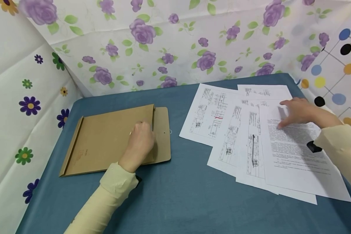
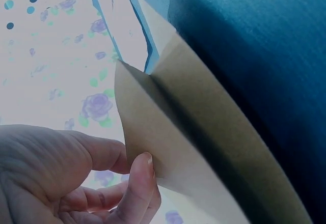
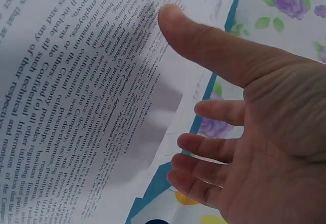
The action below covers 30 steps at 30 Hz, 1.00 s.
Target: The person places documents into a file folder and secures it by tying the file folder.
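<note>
On the left of the table lies a brown kraft paper envelope (image 1: 105, 136), its rounded flap (image 1: 163, 146) folded out to the right. My left hand (image 1: 140, 141) pinches the front panel by its mouth edge. Seen from the left wrist, thumb and fingers (image 2: 140, 183) grip that panel (image 2: 137, 112), with a dark gap between it and the back panel (image 2: 204, 96). Over the printed text sheet (image 1: 295, 152) at the right hovers my right hand (image 1: 299, 112), thumb and fingers spread. The right wrist view shows nothing between its fingers (image 3: 204, 142).
Several overlapping sheets with technical drawings (image 1: 207, 113) fan out left of the text page. Blue cloth (image 1: 190, 201) covers the table. A flowered sheet (image 1: 178, 42) hangs behind it, with a dotted-pattern sheet (image 1: 345, 81) on the right.
</note>
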Tool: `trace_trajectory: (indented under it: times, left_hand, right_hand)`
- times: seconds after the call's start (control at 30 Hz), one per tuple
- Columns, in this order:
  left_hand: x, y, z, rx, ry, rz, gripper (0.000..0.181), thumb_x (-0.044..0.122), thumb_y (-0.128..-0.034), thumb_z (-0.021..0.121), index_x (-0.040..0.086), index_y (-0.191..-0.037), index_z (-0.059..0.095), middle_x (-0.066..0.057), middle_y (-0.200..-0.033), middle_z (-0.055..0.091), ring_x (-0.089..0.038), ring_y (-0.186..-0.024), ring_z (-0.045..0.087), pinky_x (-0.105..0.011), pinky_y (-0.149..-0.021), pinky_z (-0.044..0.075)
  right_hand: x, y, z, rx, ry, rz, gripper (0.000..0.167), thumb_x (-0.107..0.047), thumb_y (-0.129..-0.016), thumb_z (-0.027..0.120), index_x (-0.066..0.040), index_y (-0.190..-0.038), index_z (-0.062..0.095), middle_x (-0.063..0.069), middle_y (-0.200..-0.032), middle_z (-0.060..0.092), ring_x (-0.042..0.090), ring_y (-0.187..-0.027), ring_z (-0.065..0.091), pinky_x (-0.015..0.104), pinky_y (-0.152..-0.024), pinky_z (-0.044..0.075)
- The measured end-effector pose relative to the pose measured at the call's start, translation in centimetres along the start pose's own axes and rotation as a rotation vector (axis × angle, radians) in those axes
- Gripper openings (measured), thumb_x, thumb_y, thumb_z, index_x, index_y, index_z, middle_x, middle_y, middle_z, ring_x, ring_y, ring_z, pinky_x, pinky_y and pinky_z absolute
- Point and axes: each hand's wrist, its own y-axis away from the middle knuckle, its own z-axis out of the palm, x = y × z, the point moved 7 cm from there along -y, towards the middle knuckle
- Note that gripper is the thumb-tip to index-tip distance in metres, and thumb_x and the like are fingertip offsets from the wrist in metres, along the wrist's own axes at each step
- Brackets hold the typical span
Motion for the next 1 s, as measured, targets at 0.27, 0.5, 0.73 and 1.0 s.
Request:
trace_trajectory:
  times: [0.27,0.5,0.73,1.0]
  left_hand:
    - [-0.1,0.0,0.1,-0.011,-0.002,-0.016,0.006,-0.009,-0.0906,0.054,-0.009,-0.087,0.059,-0.026,-0.086,0.058,-0.027,-0.062,0.052,-0.039,-0.052,0.049]
    - [-0.2,-0.1,0.2,-0.016,-0.001,-0.024,0.005,-0.009,-0.0905,0.055,-0.010,-0.090,0.060,-0.025,-0.087,0.058,-0.027,-0.063,0.053,-0.037,-0.052,0.048]
    - [0.0,0.0,0.0,-0.002,0.004,-0.019,0.006,-0.010,-0.0900,0.054,-0.008,-0.086,0.058,-0.024,-0.084,0.058,-0.026,-0.061,0.051,-0.037,-0.051,0.046]
    - [-0.2,0.0,0.3,-0.024,0.011,-0.024,0.005,-0.010,-0.0909,0.054,-0.010,-0.090,0.059,-0.026,-0.087,0.058,-0.027,-0.062,0.051,-0.036,-0.052,0.047]
  right_hand:
    - [0.1,-0.4,1.0,-0.057,0.014,0.016,0.118,-0.056,-0.068,0.091,0.020,-0.142,0.038,0.050,-0.133,0.040,0.068,-0.122,0.038,0.077,-0.096,0.035]
    - [0.3,-0.8,1.6,-0.082,0.030,0.049,0.128,-0.063,-0.061,0.092,0.021,-0.141,0.038,0.050,-0.131,0.042,0.066,-0.120,0.043,0.075,-0.095,0.038]
    - [0.1,-0.5,1.0,-0.046,0.100,0.050,0.127,-0.068,-0.056,0.091,0.019,-0.136,0.045,0.045,-0.119,0.047,0.061,-0.109,0.045,0.073,-0.090,0.039]
    - [0.2,0.0,0.8,-0.011,0.082,0.055,0.124,-0.068,-0.058,0.090,0.022,-0.130,0.044,0.047,-0.118,0.048,0.063,-0.110,0.046,0.075,-0.091,0.037]
